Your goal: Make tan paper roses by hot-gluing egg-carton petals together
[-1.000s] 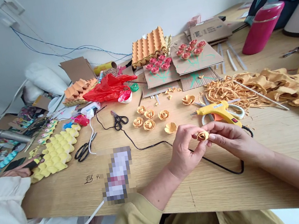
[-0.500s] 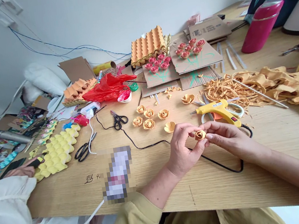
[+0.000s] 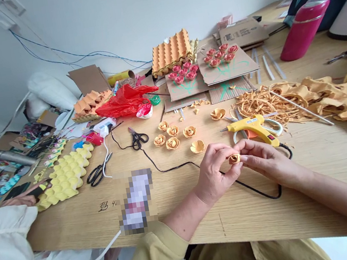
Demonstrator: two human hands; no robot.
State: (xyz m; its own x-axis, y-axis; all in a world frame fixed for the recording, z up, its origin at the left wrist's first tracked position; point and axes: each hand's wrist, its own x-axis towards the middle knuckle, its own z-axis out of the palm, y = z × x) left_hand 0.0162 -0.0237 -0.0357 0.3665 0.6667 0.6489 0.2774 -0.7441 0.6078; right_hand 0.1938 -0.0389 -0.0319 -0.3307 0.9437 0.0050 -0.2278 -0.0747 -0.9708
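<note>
Between the fingertips of my left hand (image 3: 213, 172) and my right hand (image 3: 265, 160) is a small orange egg-carton rose (image 3: 234, 159), its petals curled in a spiral. Both hands pinch it from opposite sides, just above the table. Right behind them lies a yellow glue gun (image 3: 254, 129), its nozzle pointing left, over white-handled scissors (image 3: 273, 127). Beyond my left hand an open petal cup (image 3: 197, 146) rests on the wood. Several finished orange roses (image 3: 172, 143) sit farther left, and another petal cup (image 3: 218, 114) stands near the glue gun's tip.
Orange carton scraps (image 3: 287, 101) spread at right. Red flowers (image 3: 219, 55) stand on cardboard at the back, near a pink bottle (image 3: 304, 30). Black scissors (image 3: 138, 139) and a black cord (image 3: 173, 169) lie at left. A co-worker's hand (image 3: 23, 199) is beside a yellow egg tray (image 3: 65, 178).
The rose has turned slightly between my fingers and shifted a little right. The co-worker's hand and sleeve have moved slightly left.
</note>
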